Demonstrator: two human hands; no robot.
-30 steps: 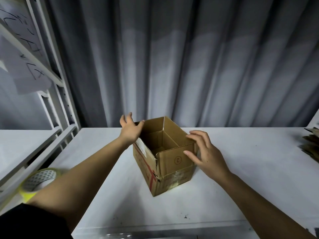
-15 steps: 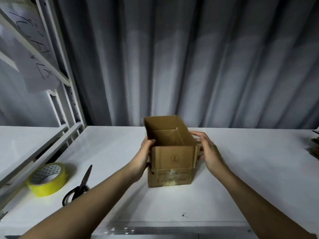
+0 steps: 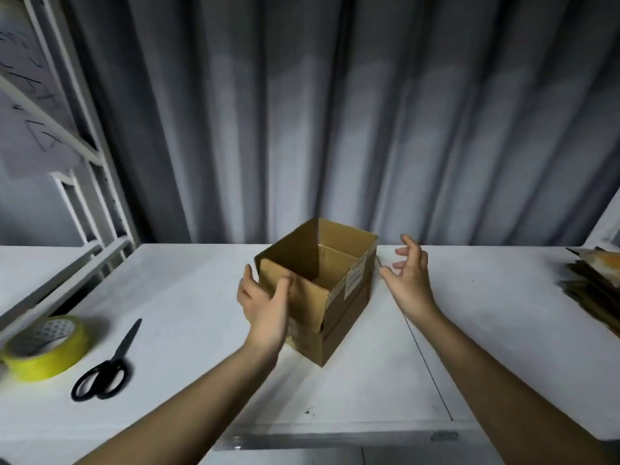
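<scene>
Box [image 3: 310, 312] corner in left hand [image 3: 265, 307]

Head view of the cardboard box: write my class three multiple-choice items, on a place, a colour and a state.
1. Where do the scissors lie? A left of the cardboard box B inside it C right of it
2. The tape roll is: A red B yellow C blue
3. The right hand: A grips the box B hovers open beside the box C holds the tape
1 A, they lie between roll and box; 2 B, its side is yellow; 3 B, a gap shows between hand and box.
</scene>
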